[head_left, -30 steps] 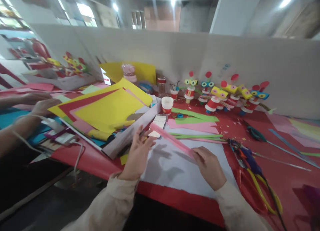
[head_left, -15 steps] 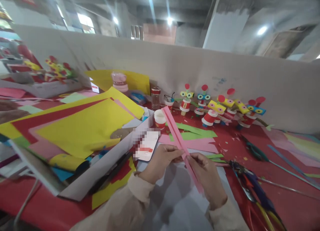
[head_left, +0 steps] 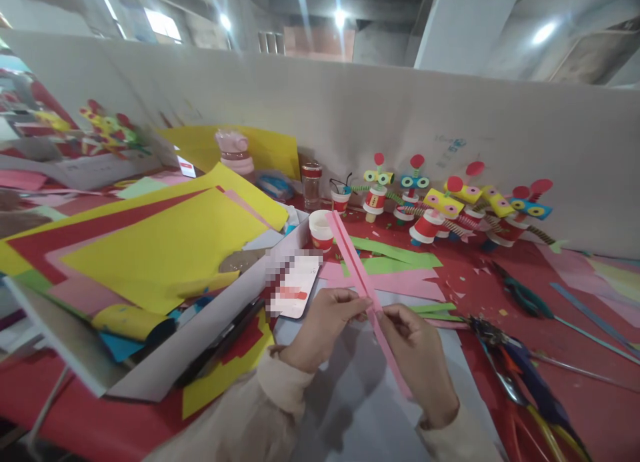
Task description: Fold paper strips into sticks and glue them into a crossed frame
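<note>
A long pink paper strip [head_left: 345,242], creased lengthwise, slants between both hands above a grey-white sheet [head_left: 350,395]. My left hand [head_left: 325,325] pinches its left side near the middle, thumb against fingers. Just across from it, my right hand [head_left: 420,349] grips the same strip between thumb and fingers. The strip's far end reaches up beside a white and red paper cup [head_left: 321,229]. Its lower end passes by my right palm. Green paper strips [head_left: 395,255] and pink paper pieces lie beyond the hands.
A box [head_left: 215,329] of coloured paper stands left, beside a phone [head_left: 297,289]. Several paper-cup figures [head_left: 430,225] line the wall. Pliers [head_left: 520,292] and scissors [head_left: 505,382] lie right on the red table. A jar [head_left: 312,187] and pink bottle [head_left: 234,152] stand behind.
The view has shifted slightly, so the background sits higher. Both hands keep their pinch on the pink strip, with only a slight shift of the right hand.
</note>
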Demonstrator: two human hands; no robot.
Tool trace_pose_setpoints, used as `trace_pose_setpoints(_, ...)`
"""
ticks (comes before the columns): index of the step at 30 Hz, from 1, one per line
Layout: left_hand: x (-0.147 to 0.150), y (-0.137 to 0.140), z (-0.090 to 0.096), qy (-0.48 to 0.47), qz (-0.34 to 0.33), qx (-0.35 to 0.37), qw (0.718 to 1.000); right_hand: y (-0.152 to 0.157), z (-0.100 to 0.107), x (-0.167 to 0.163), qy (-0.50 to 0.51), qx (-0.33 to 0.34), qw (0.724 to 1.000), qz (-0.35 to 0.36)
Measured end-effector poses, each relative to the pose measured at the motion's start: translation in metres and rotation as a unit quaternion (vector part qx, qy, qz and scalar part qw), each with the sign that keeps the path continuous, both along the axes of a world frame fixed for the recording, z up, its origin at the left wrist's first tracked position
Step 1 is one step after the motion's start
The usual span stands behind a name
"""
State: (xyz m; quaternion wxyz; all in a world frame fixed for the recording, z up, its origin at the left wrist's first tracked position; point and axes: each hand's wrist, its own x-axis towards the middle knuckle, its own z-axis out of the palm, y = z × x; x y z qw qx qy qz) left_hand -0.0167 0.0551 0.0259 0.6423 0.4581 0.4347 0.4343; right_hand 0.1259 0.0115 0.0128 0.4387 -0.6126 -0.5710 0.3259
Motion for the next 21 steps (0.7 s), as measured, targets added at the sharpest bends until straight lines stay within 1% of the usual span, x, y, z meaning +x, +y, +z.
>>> trace_pose_setpoints(3,0.0010,-0.0003,-0.0004,-0.018,0.016,-0.003,1.000,-0.0007,-0.0060,-0.0016,-0.017,0.011,1.000,0.007)
trace_pose_setpoints(6,0.0013,-0.0002,-0.0018,-0.019,0.015,-0.013,1.000,-0.0015,-0.0097,-0.0025,-0.009,-0.004,1.000,0.023)
trace_pose_setpoints(10,0.0001,0.0004,-0.0056,-0.025,0.000,-0.021,0.999,-0.0022,-0.0078,-0.0014,0.000,-0.032,0.999,0.016)
trace_pose_setpoints(13,-0.0021,0.0011,-0.0061,-0.074,-0.045,-0.018,0.996,-0.0012,-0.0046,0.0001,0.039,-0.060,0.997,0.027)
trace_pose_setpoints(16,-0.0048,0.0017,-0.0034,-0.117,-0.077,-0.033,0.990,0.0012,-0.0046,0.0007,0.091,-0.096,0.989,0.064)
trace_pose_setpoints(18,-0.0063,0.0020,-0.0009,-0.115,-0.073,-0.050,0.989,0.0025,-0.0056,0.0003,0.114,-0.113,0.984,0.082)
trace_pose_setpoints(21,-0.0077,0.0027,0.0016,-0.091,-0.059,-0.069,0.992,0.0030,-0.0058,-0.0013,0.119,-0.106,0.983,0.088)
